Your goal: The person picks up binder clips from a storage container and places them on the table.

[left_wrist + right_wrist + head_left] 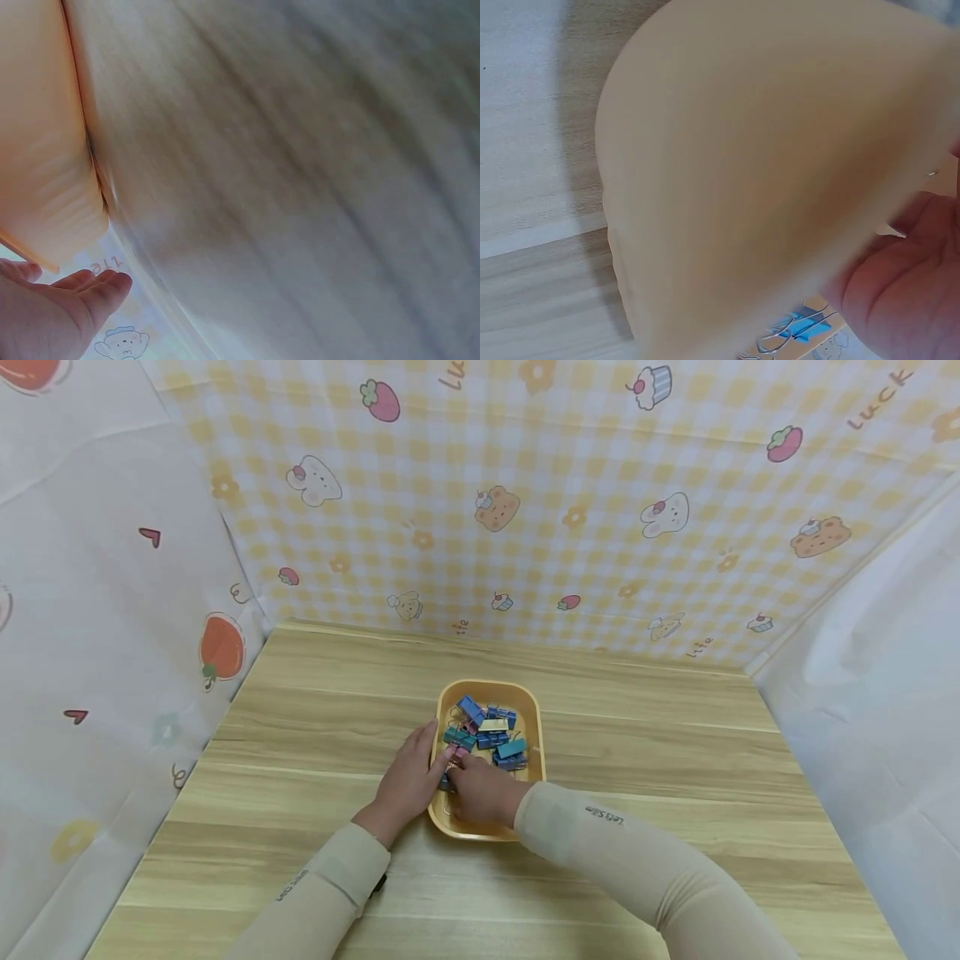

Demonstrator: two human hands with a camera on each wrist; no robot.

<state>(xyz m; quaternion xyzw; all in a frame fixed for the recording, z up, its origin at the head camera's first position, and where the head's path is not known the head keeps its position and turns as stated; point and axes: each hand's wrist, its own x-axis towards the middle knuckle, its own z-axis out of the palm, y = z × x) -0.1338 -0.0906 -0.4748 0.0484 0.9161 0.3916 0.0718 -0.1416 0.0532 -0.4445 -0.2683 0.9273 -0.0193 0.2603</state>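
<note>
A yellow-orange plastic tray (487, 837) stands on the table, with blue, teal, pink and pale yellow binder clips in it. My left hand (408, 777) lies along the tray's left side, its fingers fairly straight and its thumb reaching over the rim. Down inside the tray, my right hand (483, 789) has its fingertips among the clips at the left, close to a pink binder clip (459, 752) and a dark blue one (446, 782). I cannot tell whether these fingers pinch a clip. Toward the right lies a teal binder clip (512, 748); a blue binder clip (471, 711) leans farther back.
The tray's wall (742, 150) fills much of the right wrist view. Wood-grain table (675, 752) surface spreads on both sides of the tray. Behind it hangs a yellow checked cloth (450, 552), and white cloths (112, 610) flank the table.
</note>
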